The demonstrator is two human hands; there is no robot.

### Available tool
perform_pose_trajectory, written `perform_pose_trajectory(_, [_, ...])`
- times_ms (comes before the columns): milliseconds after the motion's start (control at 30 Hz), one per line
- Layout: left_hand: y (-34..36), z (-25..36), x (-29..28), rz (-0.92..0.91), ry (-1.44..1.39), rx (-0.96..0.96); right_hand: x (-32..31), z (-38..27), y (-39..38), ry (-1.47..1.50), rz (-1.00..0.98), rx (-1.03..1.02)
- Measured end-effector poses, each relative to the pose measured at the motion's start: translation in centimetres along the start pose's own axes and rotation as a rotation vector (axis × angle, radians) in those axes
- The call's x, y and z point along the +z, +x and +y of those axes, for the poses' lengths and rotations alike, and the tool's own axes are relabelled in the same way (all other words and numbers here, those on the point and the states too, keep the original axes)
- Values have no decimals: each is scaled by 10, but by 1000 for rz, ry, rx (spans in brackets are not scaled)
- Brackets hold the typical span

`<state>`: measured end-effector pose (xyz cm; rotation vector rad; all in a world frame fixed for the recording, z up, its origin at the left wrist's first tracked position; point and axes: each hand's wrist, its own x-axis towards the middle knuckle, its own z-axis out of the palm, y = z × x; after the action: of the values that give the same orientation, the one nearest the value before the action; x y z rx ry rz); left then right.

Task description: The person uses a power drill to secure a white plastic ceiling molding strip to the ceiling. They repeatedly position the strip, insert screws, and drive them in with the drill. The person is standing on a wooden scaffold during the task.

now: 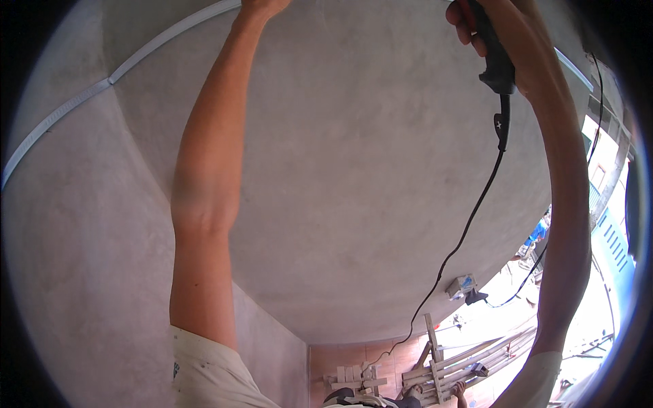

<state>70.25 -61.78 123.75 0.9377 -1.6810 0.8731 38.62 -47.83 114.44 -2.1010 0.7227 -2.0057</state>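
Both my arms reach up along a grey plastered wall (367,204). My right hand (510,27), at the top right, is wrapped round the black and red handle of a corded power tool (500,64). The tool's working end lies beyond the upper edge, so its exact kind does not show. From the handle a black cord (469,231) hangs down toward the floor. Only the wrist side of my left hand (266,5) shows at the top edge, near the end of a pale metal strip (170,34) running along the top of the wall. Its fingers are out of the picture.
Far below, on a tiled floor (333,353), are wooden slats and poles (469,364), with another person's hand (460,389) beside them. An electrical box (461,285) with a black plug sits low on the wall. A blue panel (613,245) stands in the bright area at right.
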Motion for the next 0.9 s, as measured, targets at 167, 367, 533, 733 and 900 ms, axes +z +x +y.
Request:
perform_pose_trajectory(167, [0,-2,1,27,4,43,-3,6,5,64,-34,-105])
perform_pose_trajectory(367, [-12,-1,12,82,40,79,7,-4,4,-29,15,28])
perform_pose_trajectory(533, [-10,-2,6,116,76,123,4,6,5,55,-43,-112])
perform_pose_trajectory(733, [-15,-4,18,161,84,154,9,-6,9,-85,-10,17])
perform_pose_trajectory(900, [-17,-4,14,200,59,222,9,-30,10,-65,-114,120])
